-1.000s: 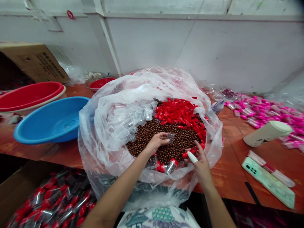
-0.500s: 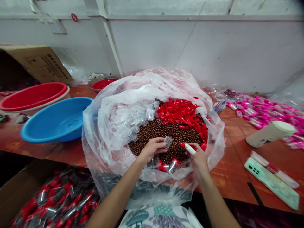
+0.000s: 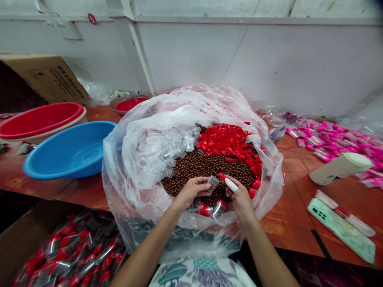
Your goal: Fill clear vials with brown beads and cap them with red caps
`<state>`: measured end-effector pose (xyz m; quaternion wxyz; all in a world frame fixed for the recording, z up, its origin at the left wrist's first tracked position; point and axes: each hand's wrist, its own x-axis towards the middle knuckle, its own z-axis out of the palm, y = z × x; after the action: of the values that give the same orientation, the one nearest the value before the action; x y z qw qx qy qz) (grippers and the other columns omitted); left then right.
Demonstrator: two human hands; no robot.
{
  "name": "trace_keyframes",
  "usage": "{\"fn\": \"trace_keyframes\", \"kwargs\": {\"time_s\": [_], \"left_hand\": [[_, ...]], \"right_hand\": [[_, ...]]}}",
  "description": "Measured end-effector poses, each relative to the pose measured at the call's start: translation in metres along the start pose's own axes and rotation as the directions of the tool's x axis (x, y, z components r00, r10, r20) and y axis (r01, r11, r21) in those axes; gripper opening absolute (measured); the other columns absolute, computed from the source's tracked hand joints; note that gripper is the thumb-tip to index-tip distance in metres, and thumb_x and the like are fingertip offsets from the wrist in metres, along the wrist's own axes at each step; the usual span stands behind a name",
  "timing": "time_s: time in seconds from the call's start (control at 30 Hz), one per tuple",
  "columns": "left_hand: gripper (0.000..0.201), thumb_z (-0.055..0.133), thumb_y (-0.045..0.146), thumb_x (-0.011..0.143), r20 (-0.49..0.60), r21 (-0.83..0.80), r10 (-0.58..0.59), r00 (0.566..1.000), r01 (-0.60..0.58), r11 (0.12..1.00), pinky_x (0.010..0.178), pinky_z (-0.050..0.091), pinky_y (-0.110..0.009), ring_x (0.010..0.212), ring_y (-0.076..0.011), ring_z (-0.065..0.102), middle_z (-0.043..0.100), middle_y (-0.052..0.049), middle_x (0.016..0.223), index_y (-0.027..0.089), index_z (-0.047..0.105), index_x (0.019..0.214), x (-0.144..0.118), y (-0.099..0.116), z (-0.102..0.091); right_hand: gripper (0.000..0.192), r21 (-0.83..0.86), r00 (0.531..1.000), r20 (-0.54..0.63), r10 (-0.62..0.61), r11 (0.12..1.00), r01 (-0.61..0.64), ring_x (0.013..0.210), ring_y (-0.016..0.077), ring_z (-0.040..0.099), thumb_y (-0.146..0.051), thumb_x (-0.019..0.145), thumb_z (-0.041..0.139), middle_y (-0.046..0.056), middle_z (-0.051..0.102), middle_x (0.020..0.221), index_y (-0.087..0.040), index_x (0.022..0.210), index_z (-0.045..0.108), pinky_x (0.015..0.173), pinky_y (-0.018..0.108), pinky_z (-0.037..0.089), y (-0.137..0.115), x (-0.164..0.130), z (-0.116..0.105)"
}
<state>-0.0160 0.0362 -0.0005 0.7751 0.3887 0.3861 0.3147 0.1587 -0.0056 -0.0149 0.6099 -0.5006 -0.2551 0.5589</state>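
Holding case in left hand, red cap in right hand, close together over brown beads bordered by clear cases far left, loose caps far right.

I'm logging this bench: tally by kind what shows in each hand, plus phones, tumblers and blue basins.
Clear container, in the left hand: 1
Red piece, showing in the right hand: 1
Phone: 1
Cream tumbler: 1
Blue basin: 1
Total: 5
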Motion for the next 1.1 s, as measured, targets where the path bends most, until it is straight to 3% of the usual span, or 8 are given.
{"fn": "trace_keyframes", "kwargs": {"time_s": [0.2,0.3,0.4,0.5,0.7,0.8,0.9,1.1], "left_hand": [[0.039,0.074,0.021,0.062,-0.019,-0.039,-0.002,1.000,0.001,0.999,0.075,0.052,-0.031,0.081,-0.0162,0.062,0.065,-0.008,0.098,0.014,0.065,0.099,0.000,-0.004,0.004],[0.039,0.075,0.022,0.062,0.002,-0.033,-0.022,1.000,0.022,0.999,0.074,0.051,-0.031,0.080,-0.0161,0.062,0.065,-0.008,0.097,0.014,0.065,0.099,-0.002,-0.005,0.006],[0.040,0.074,0.023,0.062,0.014,-0.004,-0.031,0.999,0.031,1.000,0.073,0.051,-0.030,0.080,-0.0161,0.061,0.065,-0.008,0.097,0.014,0.064,0.100,-0.004,-0.007,0.008],[0.041,0.073,0.024,0.063,0.032,0.023,-0.017,0.999,0.016,1.000,0.073,0.050,-0.030,0.081,-0.0167,0.061,0.066,-0.009,0.097,0.014,0.064,0.102,-0.005,-0.008,0.009],[0.041,0.073,0.024,0.063,0.015,0.050,0.010,1.000,-0.011,0.999,0.074,0.049,-0.028,0.077,-0.0148,0.061,0.067,-0.007,0.090,0.014,0.065,0.101,-0.005,-0.010,0.012],[0.042,0.074,0.025,0.062,0.006,0.044,0.019,1.000,-0.019,0.999,0.074,0.049,-0.029,0.078,-0.0152,0.061,0.066,-0.007,0.091,0.014,0.065,0.102,-0.006,-0.009,0.012],[0.044,0.075,0.026,0.060,-0.004,0.039,0.028,1.000,-0.028,0.999,0.073,0.049,-0.030,0.078,-0.0160,0.061,0.067,-0.007,0.090,0.013,0.065,0.101,-0.006,-0.010,0.012],[0.048,0.079,0.027,0.055,-0.007,-0.032,0.018,1.000,-0.018,0.999,0.070,0.050,-0.031,0.069,-0.0153,0.062,0.067,-0.008,0.085,0.012,0.066,0.098,-0.007,-0.012,0.011]], "right_hand": [[0.038,0.004,0.998,0.001,0.067,0.998,-0.067,0.038,0.0055,0.034,-0.052,0.073,0.055,-0.007,0.048,0.055,-0.021,0.095,0.062,0.033,0.018,0.024,-0.005,-0.006,0.002],[0.033,0.071,0.998,0.021,0.060,0.996,-0.061,0.043,0.0068,0.041,-0.051,0.073,0.055,-0.005,0.051,0.059,-0.020,0.082,0.062,0.037,0.019,0.032,-0.008,-0.006,0.001],[0.026,0.055,0.998,0.046,0.034,0.998,-0.036,0.053,0.0090,0.050,-0.037,0.067,0.065,-0.002,0.061,0.070,-0.020,0.087,0.065,0.048,0.022,0.041,-0.005,-0.004,-0.003],[0.039,-0.045,0.998,0.056,0.025,0.999,-0.022,0.074,0.0140,0.059,-0.027,0.062,0.070,0.001,0.067,0.096,-0.023,0.100,0.066,0.061,0.025,0.046,-0.002,-0.002,-0.006],[0.038,-0.308,0.990,0.081,-0.118,0.941,0.137,0.107,0.0211,0.054,-0.031,0.072,0.064,0.003,0.062,0.116,-0.024,0.109,0.062,0.092,0.037,0.041,-0.002,-0.008,-0.003],[0.038,-0.452,0.953,0.178,-0.246,0.839,0.301,0.112,0.0213,0.051,-0.032,0.077,0.061,0.004,0.059,0.120,-0.025,0.114,0.059,0.099,0.041,0.035,-0.005,-0.013,-0.002],[0.036,-0.568,0.876,0.345,-0.337,0.668,0.480,0.115,0.0210,0.047,-0.030,0.084,0.051,0.004,0.056,0.123,-0.027,0.120,0.054,0.101,0.044,0.033,-0.008,-0.015,-0.003],[0.040,-0.569,0.754,0.534,-0.383,0.497,0.655,0.110,0.0192,0.048,-0.023,0.089,0.043,0.002,0.054,0.125,-0.031,0.128,0.044,0.095,0.042,0.039,-0.010,-0.013,-0.009]]}}
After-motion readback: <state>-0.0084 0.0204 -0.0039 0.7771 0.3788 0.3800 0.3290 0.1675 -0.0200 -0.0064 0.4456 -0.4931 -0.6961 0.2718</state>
